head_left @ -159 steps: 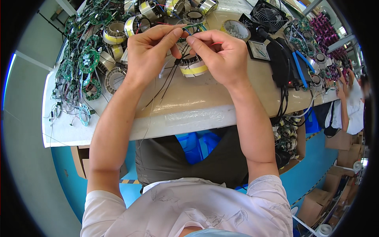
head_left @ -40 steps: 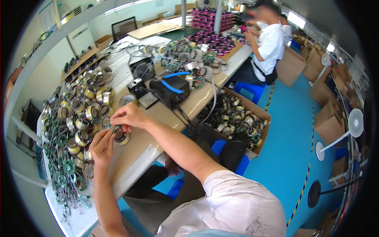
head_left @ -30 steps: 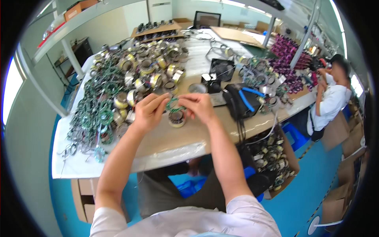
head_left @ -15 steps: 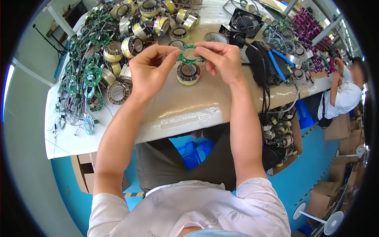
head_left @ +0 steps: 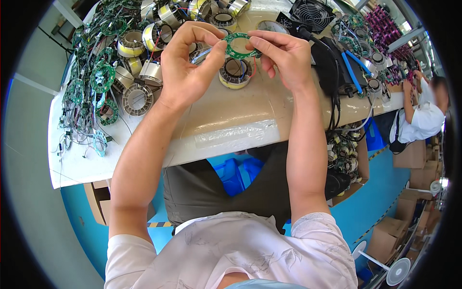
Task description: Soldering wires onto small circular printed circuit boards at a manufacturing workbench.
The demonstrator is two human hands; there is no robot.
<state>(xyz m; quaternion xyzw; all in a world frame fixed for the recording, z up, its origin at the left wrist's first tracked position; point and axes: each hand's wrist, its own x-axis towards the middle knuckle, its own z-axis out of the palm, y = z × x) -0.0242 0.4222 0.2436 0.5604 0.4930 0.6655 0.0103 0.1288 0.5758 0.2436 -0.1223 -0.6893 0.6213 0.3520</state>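
Note:
Between my hands, above the table, is a green ring-shaped circuit board (head_left: 236,55). My right hand (head_left: 288,59) pinches its right edge between thumb and fingers. At its left edge, my left hand (head_left: 192,72) has thumb and forefinger closed in on the rim; the exact contact is partly hidden. Just below the board, a motor stator (head_left: 235,84) with a yellow-banded ring stands on the brown table covering. A red wire runs up from the stator toward the board.
Wired ring boards (head_left: 102,77) heap up at the left, beside several stators (head_left: 131,44). A bare stator ring (head_left: 137,100) lies near them. At right are a black fan (head_left: 310,17), a black box (head_left: 332,72) and blue-handled pliers (head_left: 352,72). A co-worker (head_left: 421,118) sits beyond.
The ring board has turned its face more toward me, and both hands have shifted with it. The whole view has also moved slightly, so the table sits higher.

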